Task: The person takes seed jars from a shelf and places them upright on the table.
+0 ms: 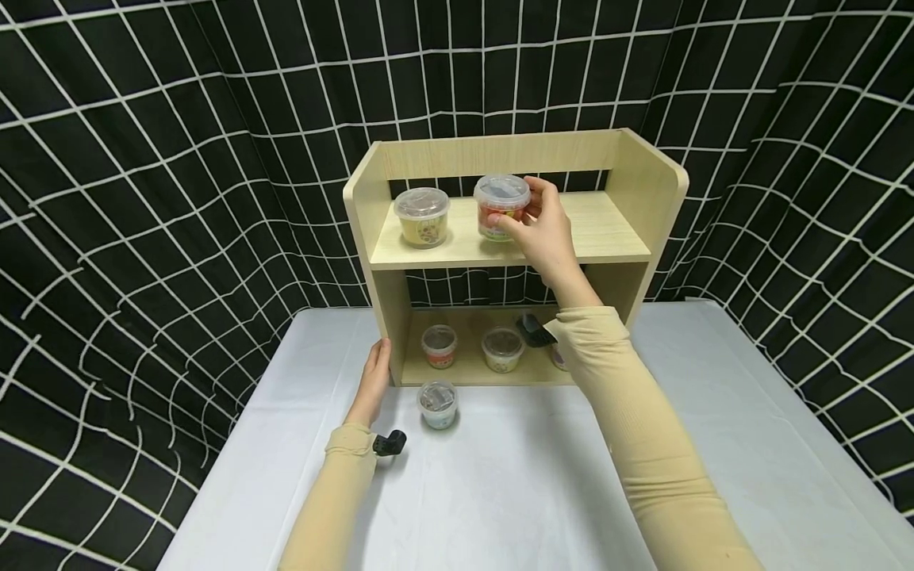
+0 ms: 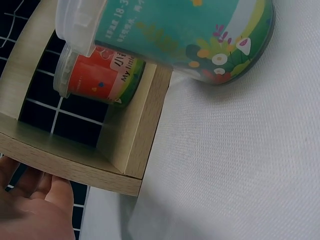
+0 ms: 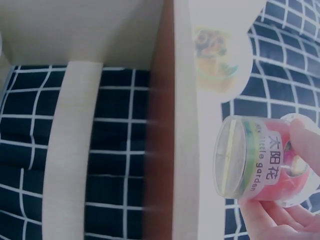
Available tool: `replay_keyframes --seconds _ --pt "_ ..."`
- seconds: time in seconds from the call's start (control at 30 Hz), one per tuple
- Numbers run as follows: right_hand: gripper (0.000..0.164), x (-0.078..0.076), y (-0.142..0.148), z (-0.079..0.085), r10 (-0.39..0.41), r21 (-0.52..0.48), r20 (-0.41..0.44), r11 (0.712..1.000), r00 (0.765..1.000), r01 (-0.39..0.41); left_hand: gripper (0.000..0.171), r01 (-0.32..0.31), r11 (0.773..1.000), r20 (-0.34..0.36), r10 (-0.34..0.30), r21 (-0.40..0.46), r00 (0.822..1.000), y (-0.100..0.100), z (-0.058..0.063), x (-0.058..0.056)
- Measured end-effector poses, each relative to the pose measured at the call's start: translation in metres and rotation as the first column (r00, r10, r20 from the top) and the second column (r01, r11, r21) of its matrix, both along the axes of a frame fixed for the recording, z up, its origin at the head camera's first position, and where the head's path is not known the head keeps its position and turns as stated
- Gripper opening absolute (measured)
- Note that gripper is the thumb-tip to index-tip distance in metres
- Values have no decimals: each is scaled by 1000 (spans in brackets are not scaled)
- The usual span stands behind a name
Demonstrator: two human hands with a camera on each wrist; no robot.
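My right hand [image 1: 546, 234] grips a clear-lidded plastic tub with a red label [image 1: 493, 218] between thumb and fingers, at the upper board of a light wooden shelf unit [image 1: 500, 155]. "My little garden" reads on its label in the right wrist view; whether its base touches the board I cannot tell. Left of it on that board stands a yellow tub [image 1: 423, 226]. My left hand [image 1: 370, 385] rests along the outside of the unit's left side panel, its fingers extended. A teal tub [image 2: 190, 40] stands on the table in front of the unit.
On the lower board stand a smaller red tub [image 1: 439, 358], a cream tub [image 1: 503, 363] and a third tub [image 1: 559, 361] partly hidden by my right sleeve. White cloth covers the table [image 1: 500, 484]. Black curtains with white grid lines [image 1: 457, 87] surround it.
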State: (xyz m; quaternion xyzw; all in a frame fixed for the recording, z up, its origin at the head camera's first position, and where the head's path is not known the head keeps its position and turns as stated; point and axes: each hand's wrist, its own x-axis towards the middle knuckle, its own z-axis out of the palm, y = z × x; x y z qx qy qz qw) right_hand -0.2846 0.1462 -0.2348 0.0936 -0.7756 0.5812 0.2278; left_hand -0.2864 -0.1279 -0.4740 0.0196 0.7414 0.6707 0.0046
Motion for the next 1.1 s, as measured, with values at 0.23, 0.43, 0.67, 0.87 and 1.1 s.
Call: replay_keyframes --seconds 0.23,0.43,0.67,0.87,1.1 --pt "71 12 -5 1 80 -59 -63 995 995 -84 70 -20 1000 -13 20 -7 1000 -2 -5 -4" --pt "70 24 -7 -2 125 -93 -88 987 988 -133 74 -22 999 -33 21 -34 999 -2 -11 -8" --pt "68 38 -5 -14 171 -126 -94 975 981 -182 72 -29 999 -32 28 -44 999 -1 -10 -6" --pt "69 49 -1 -27 200 -140 -89 967 976 -211 72 -25 998 -37 23 -52 999 -3 -10 -6" --pt "69 60 2 -42 204 -110 -82 971 976 -212 71 -7 999 -39 6 -35 999 -3 -10 -7"
